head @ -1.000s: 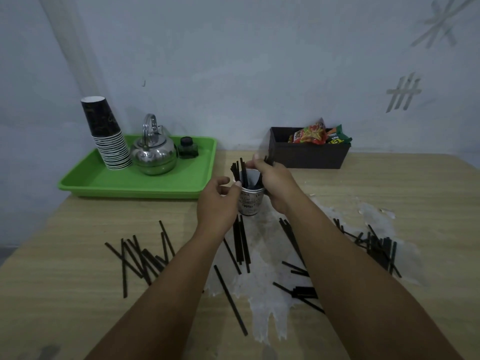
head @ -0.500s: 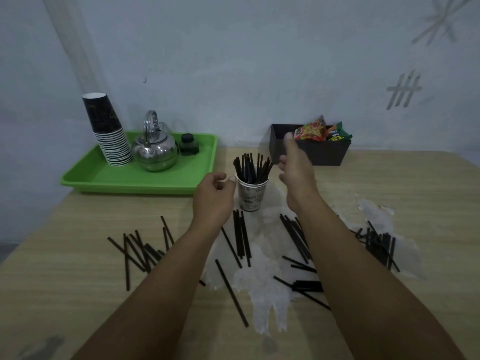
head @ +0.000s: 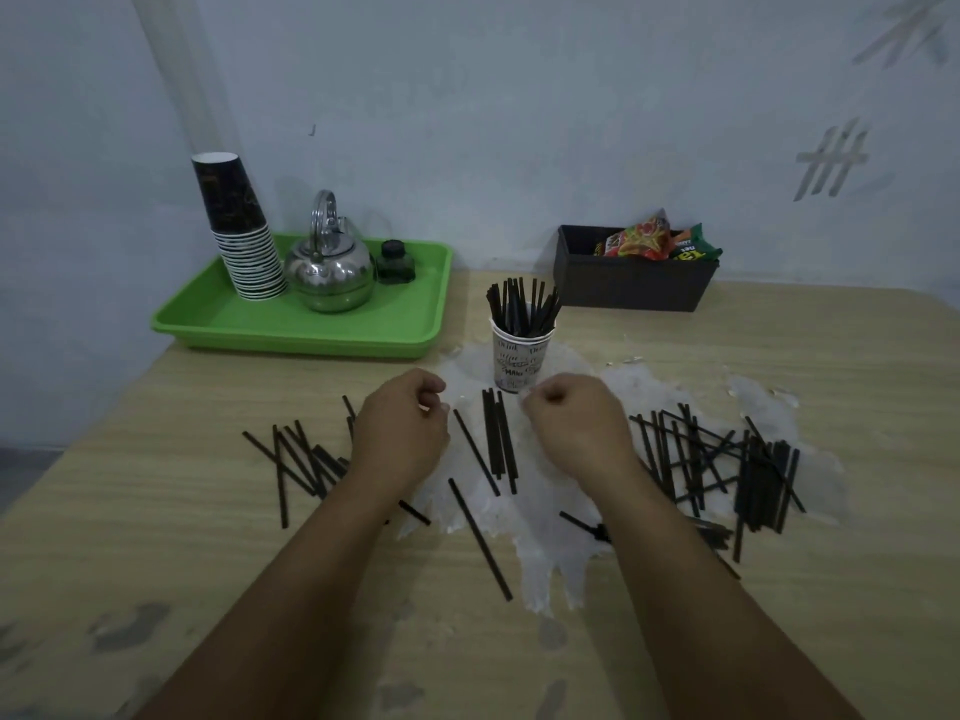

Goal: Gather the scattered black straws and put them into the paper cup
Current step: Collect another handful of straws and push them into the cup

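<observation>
Paper cup [head: 522, 356] already crowded with black straws [head: 522, 311]; our left hand [head: 400, 433] and right hand [head: 574, 428], grip loosely curled, empty, risk tipping it when loading more.

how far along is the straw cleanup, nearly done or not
Partly done. A bunch of black straws already stands in the paper cup. Neither the left hand nor the right hand holds anything; both hover loosely curled over the table. Many remain: a left pile, a middle group and a larger right pile.
</observation>
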Tool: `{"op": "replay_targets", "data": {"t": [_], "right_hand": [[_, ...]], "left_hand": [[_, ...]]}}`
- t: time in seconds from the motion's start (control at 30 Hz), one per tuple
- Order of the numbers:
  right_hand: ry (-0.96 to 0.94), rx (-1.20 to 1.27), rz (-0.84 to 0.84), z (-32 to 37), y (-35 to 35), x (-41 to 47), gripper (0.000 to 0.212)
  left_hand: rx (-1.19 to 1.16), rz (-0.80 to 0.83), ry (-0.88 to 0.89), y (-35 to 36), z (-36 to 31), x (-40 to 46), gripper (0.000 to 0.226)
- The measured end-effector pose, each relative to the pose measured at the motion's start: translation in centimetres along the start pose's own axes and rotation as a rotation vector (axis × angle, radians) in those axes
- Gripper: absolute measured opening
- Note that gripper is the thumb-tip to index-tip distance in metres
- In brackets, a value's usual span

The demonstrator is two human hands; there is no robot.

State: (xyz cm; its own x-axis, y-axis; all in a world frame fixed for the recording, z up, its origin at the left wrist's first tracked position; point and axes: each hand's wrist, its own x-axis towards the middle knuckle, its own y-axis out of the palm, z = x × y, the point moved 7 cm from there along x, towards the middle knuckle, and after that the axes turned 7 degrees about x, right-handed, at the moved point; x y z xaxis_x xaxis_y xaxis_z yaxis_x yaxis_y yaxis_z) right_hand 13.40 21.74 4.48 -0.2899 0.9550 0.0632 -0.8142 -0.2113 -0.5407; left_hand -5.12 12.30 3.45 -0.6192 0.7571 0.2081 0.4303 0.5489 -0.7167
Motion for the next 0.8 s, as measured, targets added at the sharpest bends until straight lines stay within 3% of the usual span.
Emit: {"op": "replay_targets", "data": {"t": [0.07,0.13,0.27,0.53,0.8], "right_hand": [[-0.045,-0.229,0.044,0.1,2.0,-0.6,0.026],[-0.086,-0.404,0.029,0.2,3.5,-1.0,0.043],[-0.145,-0.563,-0.003,0.6,5.5,-1.5,0.065],[-0.238,-0.52,0.001,1.4,5.4,-1.6,0.019],[-0.198,-0.495,0.044,1.1,5.6,-1.8,0.024]], "left_hand": [[0.07,0.019,0.056,0.5,-0.3,-0.7,0.02],[0.109,0.025,0.103,0.9,-0.5,-1.3,0.023],[0.114,-0.002,0.133,1.0,-0.3,-1.7,0.027],[0.085,0.006,0.106,1.0,-0.1,-1.5,0.024],[0.063,0.019,0.093,0.8,0.1,-1.3,0.023]]}}
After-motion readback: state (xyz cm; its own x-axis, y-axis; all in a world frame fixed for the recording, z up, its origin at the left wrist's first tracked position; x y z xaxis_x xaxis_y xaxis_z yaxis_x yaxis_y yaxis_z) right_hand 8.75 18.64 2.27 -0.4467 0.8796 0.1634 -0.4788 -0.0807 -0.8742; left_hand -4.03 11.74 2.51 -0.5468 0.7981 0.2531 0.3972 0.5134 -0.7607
